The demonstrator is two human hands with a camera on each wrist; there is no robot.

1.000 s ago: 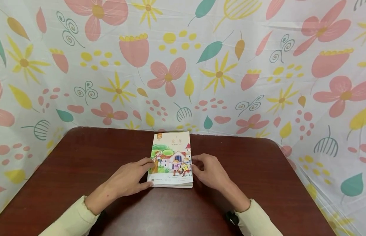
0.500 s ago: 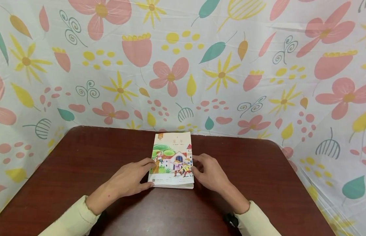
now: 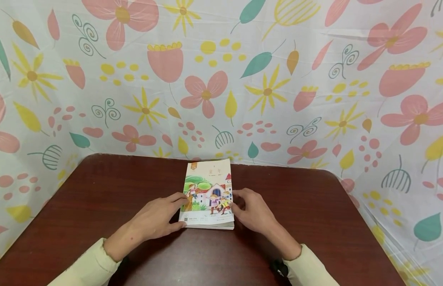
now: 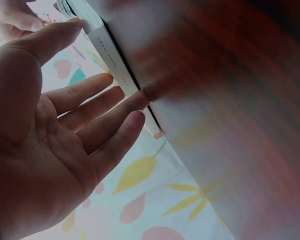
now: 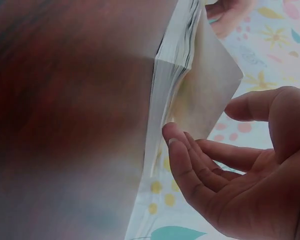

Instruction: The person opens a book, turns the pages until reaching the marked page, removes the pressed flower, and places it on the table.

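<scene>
A paperback book (image 3: 207, 190) with an illustrated cover lies flat near the table's back edge. My left hand (image 3: 153, 216) rests along its spine, fingers extended, with the thumb tip by the near left corner. The left wrist view shows these fingertips against the narrow white spine (image 4: 110, 57). At the opposite edge is my right hand (image 3: 255, 210), its fingers loosely bent. In the right wrist view the front cover (image 5: 210, 75) stands lifted off the page block (image 5: 162, 80). The right thumb tip touches the cover's outer edge, and the other fingertips sit close to the page edges.
The dark brown wooden table (image 3: 193, 262) has rounded back corners. A white cloth (image 3: 221, 79) printed with flowers and leaves hangs behind it and along the sides. Both forearms wear pale cream sleeves (image 3: 89, 264).
The near right part of the cover sits slightly higher over the pages than half a second ago. My right hand has shifted very slightly; the left hand stays at the spine.
</scene>
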